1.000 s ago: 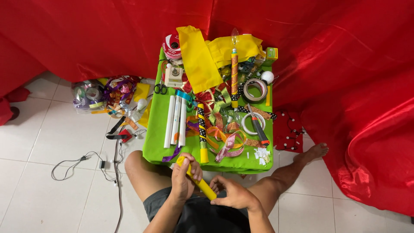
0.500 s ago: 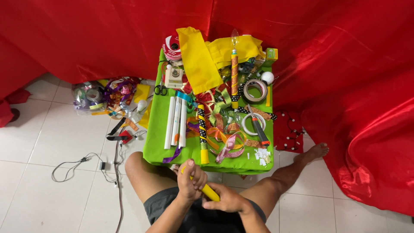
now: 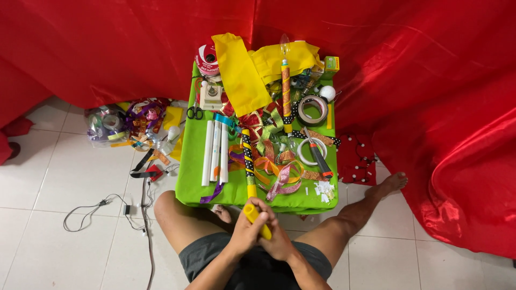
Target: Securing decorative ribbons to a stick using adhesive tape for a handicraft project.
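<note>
Gripping one yellow tube [image 3: 257, 219]: two hands, left hand [image 3: 248, 232], right hand [image 3: 279, 243].

L hand [image 3: 248, 232], R hand [image 3: 278, 244] together, fingers curled.

You are sitting on the white tiled floor [image 3: 64, 177] of what looks like a home room set up for craft work. Red cloth [image 3: 419, 80] hangs as a backdrop all round. In front of you a low surface [image 3: 191, 177] under green cloth carries ribbons [image 3: 274, 172], tape rolls [image 3: 313, 109], scissors [image 3: 195, 112] and white tubes [image 3: 215, 152] (more ribbon spools [image 3: 126, 121] lie on the floor to your left). Loose cables [image 3: 97, 209] trail across the tiles.
</note>
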